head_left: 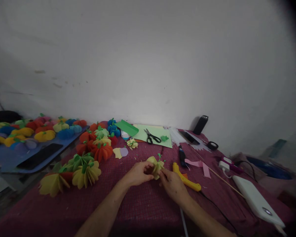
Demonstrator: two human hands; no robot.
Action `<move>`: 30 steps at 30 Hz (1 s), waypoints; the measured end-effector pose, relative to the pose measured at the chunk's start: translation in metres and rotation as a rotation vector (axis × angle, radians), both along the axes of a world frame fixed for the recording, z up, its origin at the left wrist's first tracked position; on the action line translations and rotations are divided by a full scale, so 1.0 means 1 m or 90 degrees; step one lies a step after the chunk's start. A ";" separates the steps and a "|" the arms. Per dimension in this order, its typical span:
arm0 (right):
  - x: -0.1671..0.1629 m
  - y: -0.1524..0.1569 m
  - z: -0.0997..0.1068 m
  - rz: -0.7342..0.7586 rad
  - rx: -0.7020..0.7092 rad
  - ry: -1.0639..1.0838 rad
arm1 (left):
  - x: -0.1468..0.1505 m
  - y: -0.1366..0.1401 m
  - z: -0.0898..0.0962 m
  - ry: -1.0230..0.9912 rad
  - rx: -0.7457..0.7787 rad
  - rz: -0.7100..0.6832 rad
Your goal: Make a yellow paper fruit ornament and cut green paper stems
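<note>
A pale-yellow, pleated, pumpkin-shaped ornament [152,161] of matt paper shows crisp folds above a coarse-woven maroon tablecloth [135,207]; the curved yellow glue gun [187,182] is smooth plastic, the black-handled scissors [150,136] metal-bladed.

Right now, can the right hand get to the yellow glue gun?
Probably yes: the yellow glue gun lies right beside the right hand, and nothing seems to block it. But its fingers are at the yellow paper pumpkin, so they'd likely have to let go first.
</note>
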State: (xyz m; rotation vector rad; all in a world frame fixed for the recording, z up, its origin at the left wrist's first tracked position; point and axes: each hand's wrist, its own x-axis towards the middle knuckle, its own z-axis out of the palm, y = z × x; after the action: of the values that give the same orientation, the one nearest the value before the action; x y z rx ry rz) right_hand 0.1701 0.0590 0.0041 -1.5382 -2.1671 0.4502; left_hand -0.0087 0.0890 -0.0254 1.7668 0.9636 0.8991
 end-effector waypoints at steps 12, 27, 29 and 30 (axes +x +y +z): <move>0.005 0.006 0.001 0.021 -0.003 0.079 | -0.006 0.007 0.005 0.024 0.032 0.089; 0.005 0.005 -0.003 0.031 0.005 0.107 | -0.007 0.010 0.001 0.037 0.032 0.182; 0.005 0.006 -0.003 0.031 0.006 0.104 | -0.006 0.010 0.000 0.039 0.033 0.180; 0.004 0.006 -0.002 0.030 0.008 0.101 | -0.006 0.010 0.000 0.041 0.033 0.176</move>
State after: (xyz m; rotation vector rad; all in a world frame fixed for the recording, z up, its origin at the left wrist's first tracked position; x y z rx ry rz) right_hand 0.1745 0.0646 0.0019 -1.3983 -2.0838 0.5540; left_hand -0.0148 0.0991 -0.0252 1.7419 1.2585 1.0527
